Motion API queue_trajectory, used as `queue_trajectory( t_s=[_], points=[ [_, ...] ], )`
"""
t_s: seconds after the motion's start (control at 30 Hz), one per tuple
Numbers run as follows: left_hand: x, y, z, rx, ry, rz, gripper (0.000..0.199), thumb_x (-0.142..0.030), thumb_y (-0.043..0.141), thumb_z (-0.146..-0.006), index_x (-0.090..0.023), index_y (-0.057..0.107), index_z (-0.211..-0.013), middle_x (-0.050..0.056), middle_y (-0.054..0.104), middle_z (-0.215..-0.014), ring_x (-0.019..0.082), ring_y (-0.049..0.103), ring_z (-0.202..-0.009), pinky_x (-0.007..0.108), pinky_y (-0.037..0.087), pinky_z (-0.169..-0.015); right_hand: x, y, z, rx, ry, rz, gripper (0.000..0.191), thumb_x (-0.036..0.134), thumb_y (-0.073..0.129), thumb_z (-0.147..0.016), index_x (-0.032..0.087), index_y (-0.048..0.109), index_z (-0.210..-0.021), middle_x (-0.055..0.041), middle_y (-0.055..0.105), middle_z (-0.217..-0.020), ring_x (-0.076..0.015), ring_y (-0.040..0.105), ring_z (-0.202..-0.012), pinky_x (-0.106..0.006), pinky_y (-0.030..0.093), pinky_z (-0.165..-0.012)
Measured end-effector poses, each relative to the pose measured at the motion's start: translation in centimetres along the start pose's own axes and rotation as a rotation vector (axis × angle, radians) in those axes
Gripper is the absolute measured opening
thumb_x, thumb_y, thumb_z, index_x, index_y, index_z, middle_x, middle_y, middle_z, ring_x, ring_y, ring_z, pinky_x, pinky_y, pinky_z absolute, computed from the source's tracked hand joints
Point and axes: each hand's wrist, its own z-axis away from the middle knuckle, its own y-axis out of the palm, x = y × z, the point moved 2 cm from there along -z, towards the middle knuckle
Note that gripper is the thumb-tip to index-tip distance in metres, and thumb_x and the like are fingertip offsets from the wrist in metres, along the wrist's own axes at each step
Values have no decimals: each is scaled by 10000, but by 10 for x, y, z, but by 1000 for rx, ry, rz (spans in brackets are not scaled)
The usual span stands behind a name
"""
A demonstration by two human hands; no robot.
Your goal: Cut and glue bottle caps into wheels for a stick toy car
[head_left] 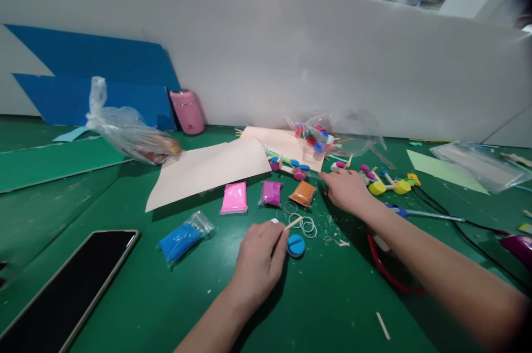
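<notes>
My left hand (261, 256) is closed around a short wooden stick (293, 223), whose end sticks out between thumb and forefinger. Beside it on the table lies a round blue cap (296, 245), with thin white rings (307, 226) just behind. My right hand (346, 189) reaches forward, its forefinger pointing left near the small coloured clay pieces (299, 170); the other fingers are curled, and whether they hold anything is hidden. Packets of pink clay (234, 198), purple clay (271, 193) and orange clay (303, 193) lie between and behind the hands.
A phone (70, 292) and a blue clay bag (183, 239) lie at left. Behind are cream paper (211, 167), a knotted plastic bag (137, 137) and a pink bottle (188, 112). Under my right forearm passes a red loop (388, 272); a cable (469, 239) runs at right.
</notes>
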Motion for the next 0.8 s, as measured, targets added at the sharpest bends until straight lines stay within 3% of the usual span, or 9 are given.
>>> queue_trajectory(
  t_s=[0.17,0.3,0.47,0.6,0.67,0.73,0.8],
  points=[
    [-1,-2,-1,-16,3,-3,197,-230,365,-851,-183,545,-790,17,565,-672,154,495,-634,272,398,-608,11,-11,17,66,-130,-43,103,210,538,-799,150,619,-781,-30,626,-837,-200,532,-924,-416,362,-826],
    [-1,-2,0,-36,6,15,186,-231,375,-848,-177,548,-804,18,565,-679,152,494,-634,272,394,-609,9,-28,37,81,-210,-107,166,134,538,-718,197,652,-616,-36,661,-700,-209,562,-841,-425,295,-843],
    [2,-1,0,-47,-8,22,173,-228,380,-849,-181,543,-814,25,572,-712,158,497,-658,278,390,-624,12,-20,34,14,-187,-152,339,120,423,-749,144,584,-1046,-104,573,-1135,-257,450,-1071,-421,264,-866],
    [3,1,0,-32,-2,21,170,-227,379,-850,-184,538,-805,19,561,-689,160,486,-647,281,386,-619,28,-2,30,15,-219,-185,462,101,426,-723,110,483,-1181,-114,493,-1237,-262,407,-1126,-401,289,-867],
    [3,1,0,-28,-1,24,167,-226,381,-850,-185,536,-806,19,561,-692,160,484,-650,282,385,-621,30,-4,35,17,-242,-201,412,101,436,-713,147,548,-1107,-98,554,-1169,-254,445,-1088,-393,304,-857],
    [3,1,0,-31,-4,33,163,-224,381,-851,-184,534,-811,22,564,-710,160,486,-660,283,384,-626,28,-13,46,38,-260,-215,257,122,455,-705,186,656,-851,-76,667,-923,-243,553,-920,-377,355,-789],
    [3,1,0,-34,-13,43,164,-224,379,-853,-183,531,-808,23,565,-718,158,487,-663,283,384,-627,22,-23,57,64,-261,-233,217,150,459,-710,201,649,-619,-43,669,-649,-211,603,-682,-337,408,-665]
  ],
)
